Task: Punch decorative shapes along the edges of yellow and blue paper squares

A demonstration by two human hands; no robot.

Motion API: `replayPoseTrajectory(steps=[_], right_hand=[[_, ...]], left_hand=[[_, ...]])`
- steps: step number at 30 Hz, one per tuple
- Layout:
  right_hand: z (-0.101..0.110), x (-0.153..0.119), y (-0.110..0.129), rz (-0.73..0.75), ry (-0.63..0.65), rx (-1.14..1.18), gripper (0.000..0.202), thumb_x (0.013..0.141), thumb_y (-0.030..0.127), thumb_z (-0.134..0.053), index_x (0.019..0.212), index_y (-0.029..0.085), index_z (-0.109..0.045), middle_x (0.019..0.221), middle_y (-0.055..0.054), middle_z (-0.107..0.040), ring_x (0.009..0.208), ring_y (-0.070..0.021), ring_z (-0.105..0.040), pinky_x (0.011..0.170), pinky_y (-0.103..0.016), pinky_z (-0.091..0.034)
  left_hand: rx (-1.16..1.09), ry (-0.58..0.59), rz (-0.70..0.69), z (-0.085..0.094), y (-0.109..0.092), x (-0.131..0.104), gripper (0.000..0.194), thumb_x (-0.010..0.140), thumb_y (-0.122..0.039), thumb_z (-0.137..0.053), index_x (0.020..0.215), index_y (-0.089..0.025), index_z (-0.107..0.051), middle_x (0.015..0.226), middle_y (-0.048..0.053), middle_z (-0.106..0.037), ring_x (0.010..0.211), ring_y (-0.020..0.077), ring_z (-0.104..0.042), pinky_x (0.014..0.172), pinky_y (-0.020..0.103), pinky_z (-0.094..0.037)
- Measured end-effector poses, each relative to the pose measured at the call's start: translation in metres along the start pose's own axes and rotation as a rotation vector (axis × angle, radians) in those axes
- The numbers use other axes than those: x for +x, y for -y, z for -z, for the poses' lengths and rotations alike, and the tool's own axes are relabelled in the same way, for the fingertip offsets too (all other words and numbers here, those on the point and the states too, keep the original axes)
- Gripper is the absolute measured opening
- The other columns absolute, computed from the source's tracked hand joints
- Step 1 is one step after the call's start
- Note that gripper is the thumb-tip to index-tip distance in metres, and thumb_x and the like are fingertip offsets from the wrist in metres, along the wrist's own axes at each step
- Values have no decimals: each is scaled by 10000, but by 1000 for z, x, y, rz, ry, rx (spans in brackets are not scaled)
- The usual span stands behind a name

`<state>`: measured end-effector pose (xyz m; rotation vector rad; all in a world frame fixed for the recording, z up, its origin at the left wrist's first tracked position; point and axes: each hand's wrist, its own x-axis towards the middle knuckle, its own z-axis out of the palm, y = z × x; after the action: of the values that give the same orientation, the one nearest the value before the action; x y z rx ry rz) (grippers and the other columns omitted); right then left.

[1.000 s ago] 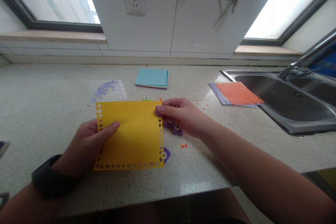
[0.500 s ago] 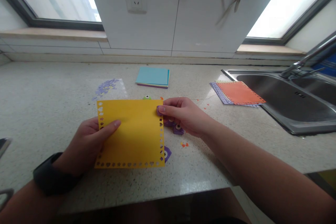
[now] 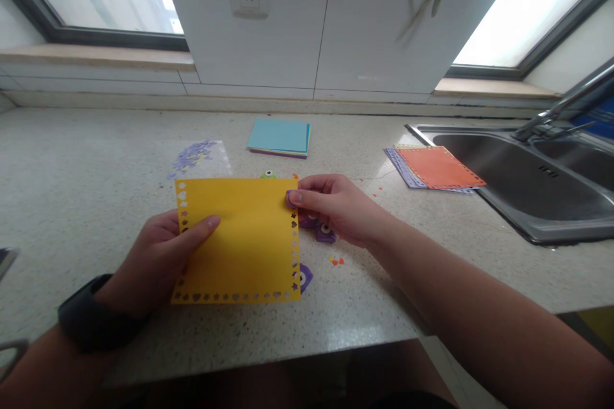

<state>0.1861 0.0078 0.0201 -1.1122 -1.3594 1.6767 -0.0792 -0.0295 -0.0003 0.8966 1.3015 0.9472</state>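
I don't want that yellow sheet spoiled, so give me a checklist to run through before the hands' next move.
1. Left hand grips the yellow sheet: ok, held at its left side.
2. Right hand holds the purple punch at the sheet's right edge: ok.
3. Purple punch seated squarely: cannot tell, the right hand hides part of it.
4. Counter free of scraps: not ok, orange scraps lie on it.
5. Orange sheet clear of the sink: not ok, it overlaps the rim.

Purple punch [image 3: 290,198] partly hidden, faucet [image 3: 544,117] cut off

No legible text, label, brand, number or sign anywhere in view.
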Motion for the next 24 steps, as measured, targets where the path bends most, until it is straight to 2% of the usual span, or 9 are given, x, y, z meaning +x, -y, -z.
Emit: replayPoseTrajectory(steps=[3, 24], right_hand=[[2, 0, -1, -5, -5, -51, 310, 799, 474, -780, 836, 176, -703, 703, -6, -616, 522, -90, -462, 423, -237, -288], [2, -1, -1, 3, 0, -108, 328, 810, 488, -763, 771, 183, -647, 650, 12, -575, 460, -73, -421, 369, -216, -252]], left_hand=[[8, -6, 3, -1, -1, -1, 236, 780, -348, -805, 975, -229, -750, 982, 65, -825, 796, 295, -792, 618, 341, -671], [-7, -4, -1, 0, -1, 0, 191, 797, -329, -793, 954, -230, -746, 984, 64, -821, 824, 304, -791, 627, 350, -675]])
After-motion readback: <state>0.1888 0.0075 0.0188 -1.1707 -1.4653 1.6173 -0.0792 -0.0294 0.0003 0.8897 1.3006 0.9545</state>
